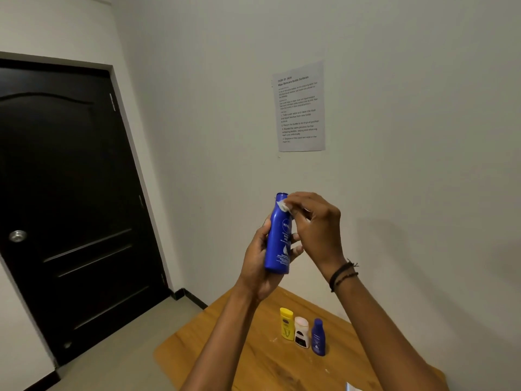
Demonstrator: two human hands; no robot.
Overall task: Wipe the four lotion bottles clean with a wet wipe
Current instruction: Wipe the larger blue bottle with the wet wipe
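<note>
My left hand (255,263) holds a tall blue lotion bottle (279,238) upright in the air, well above the table. My right hand (315,224) pinches a small white wet wipe (283,206) against the bottle's neck, just under the cap. Three more bottles stand in a row on the wooden table (225,348): a yellow one (286,324), a white one with a pale cap (301,333) and a small blue one (318,337).
The table stands against a white wall with a printed task sheet (300,108) taped to it. A black door (70,207) fills the left. A pale object (351,387) shows at the table's near edge.
</note>
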